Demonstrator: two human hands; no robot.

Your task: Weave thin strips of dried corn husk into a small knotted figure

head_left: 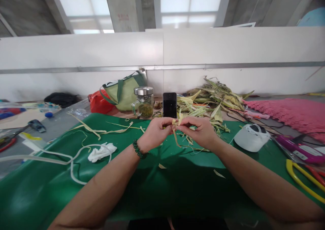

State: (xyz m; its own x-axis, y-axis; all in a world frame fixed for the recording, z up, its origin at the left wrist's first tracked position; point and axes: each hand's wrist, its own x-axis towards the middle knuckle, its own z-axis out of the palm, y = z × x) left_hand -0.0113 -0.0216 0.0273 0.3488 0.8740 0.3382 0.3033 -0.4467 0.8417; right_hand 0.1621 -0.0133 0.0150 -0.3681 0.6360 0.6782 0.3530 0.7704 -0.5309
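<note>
Between my fingertips, at the middle of the view, is a pale yellow corn husk strip (175,135), its tail hanging down and curving towards the green mat (162,189). My left hand (156,133), with a dark green bead bracelet on the wrist, pinches it from the left. From the right, my right hand (199,130) pinches the same piece close by. The fingers hide the exact shape of the held part. Behind my hands a black phone (170,105) stands upright. Small husk scraps (162,166) lie on the mat below.
Behind right, a heap of dried corn husks (220,94) lies near the wall. A lidded glass jar (145,104) and green bag (125,92) stand behind left. White tubing (72,165) and crumpled tissue (102,152) are left; a white roll (251,137) and yellow-handled tool (302,181) are right.
</note>
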